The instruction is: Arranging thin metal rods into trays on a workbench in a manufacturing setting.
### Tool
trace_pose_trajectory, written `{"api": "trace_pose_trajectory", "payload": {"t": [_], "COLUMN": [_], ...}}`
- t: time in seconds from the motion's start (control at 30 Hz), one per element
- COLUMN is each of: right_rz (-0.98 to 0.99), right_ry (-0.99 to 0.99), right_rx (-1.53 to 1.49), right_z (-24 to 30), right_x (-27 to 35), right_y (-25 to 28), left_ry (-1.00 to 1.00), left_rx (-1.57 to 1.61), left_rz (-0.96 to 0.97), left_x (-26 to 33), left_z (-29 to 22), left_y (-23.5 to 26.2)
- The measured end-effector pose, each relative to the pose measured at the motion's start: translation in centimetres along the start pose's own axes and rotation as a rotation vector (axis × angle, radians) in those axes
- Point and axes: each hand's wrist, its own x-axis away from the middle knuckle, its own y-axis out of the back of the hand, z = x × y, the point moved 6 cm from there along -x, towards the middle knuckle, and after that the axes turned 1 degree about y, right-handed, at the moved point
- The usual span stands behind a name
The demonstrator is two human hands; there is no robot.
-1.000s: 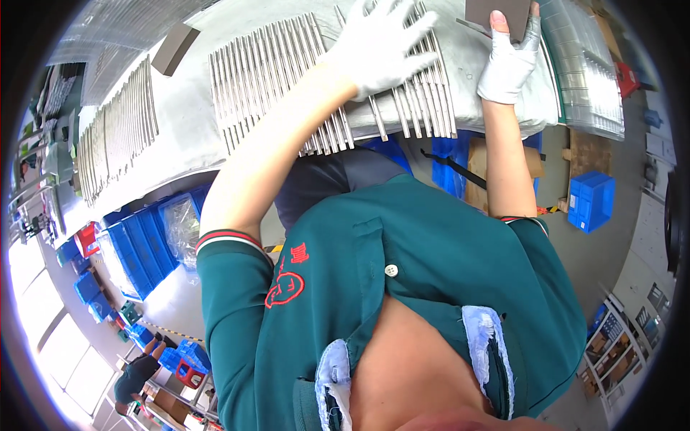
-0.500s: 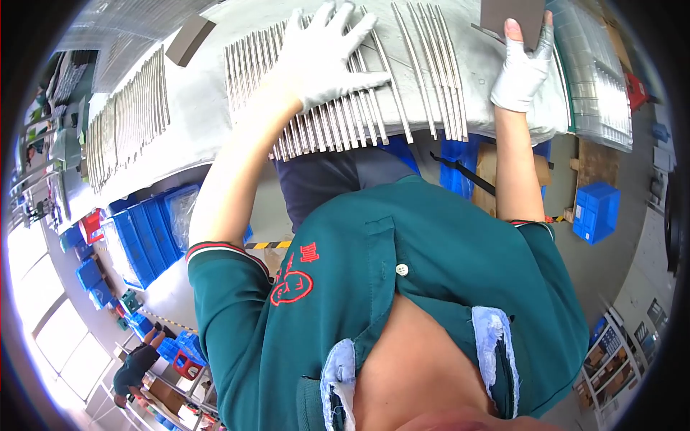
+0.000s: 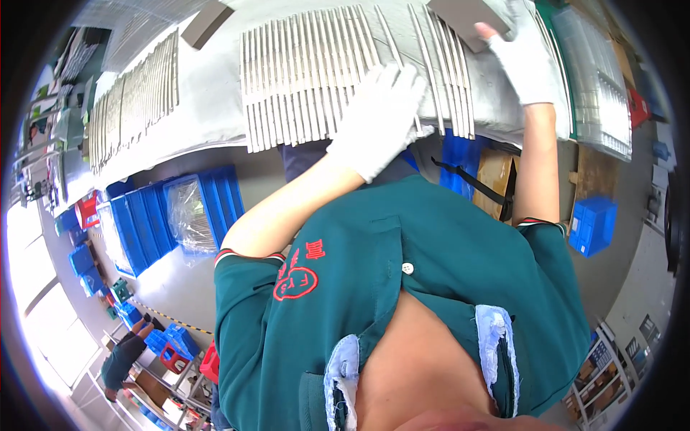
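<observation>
A row of slim silver metal rods [image 3: 305, 79] lies side by side on the pale covered table. My left hand [image 3: 384, 115], in a white glove with its fingers stretched out, rests over the near ends of the rods on the row's right side. One separate rod [image 3: 388, 36] runs under it. Further right lies a smaller group of rods [image 3: 451, 79]. A dark grey-brown block [image 3: 471, 21] lies at the far ends of that group. Beside it is my right hand [image 3: 530, 68], gloved, its bare-tipped thumb apart and near the block; its far fingers are blurred.
At the left are another row of rods [image 3: 136, 100] and a second dark block [image 3: 207, 25]. Clear plastic trays [image 3: 593, 79] stand at the right end. Blue crates [image 3: 147, 226] sit on the floor below the table. Another person [image 3: 123, 359] works far off at lower left.
My left hand has slid right and nearer to me, off the middle of the row. The block has moved left onto the small rod group, and my right hand has let go of it.
</observation>
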Motion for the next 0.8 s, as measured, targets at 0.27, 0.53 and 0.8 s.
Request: {"api": "trace_pose_trajectory", "payload": {"t": [0.27,0.53,0.8], "right_rz": [0.263,0.392,0.182], "right_ry": [0.368,0.526,0.529], "right_rx": [-0.396,-0.038,0.339], "right_z": [7.7,8.7,7.1], "right_x": [2.5,3.5,3.7], "right_y": [0.2,-3.2,-4.9], "left_ry": [-0.210,0.360,0.506], "left_rx": [0.127,0.936,1.398], "left_rz": [-0.429,-0.449,-0.664], "left_x": [0.4,-5.2,5.1], "left_z": [-0.8,10.0,10.7], "left_y": [7.4,5.8,9.1]}}
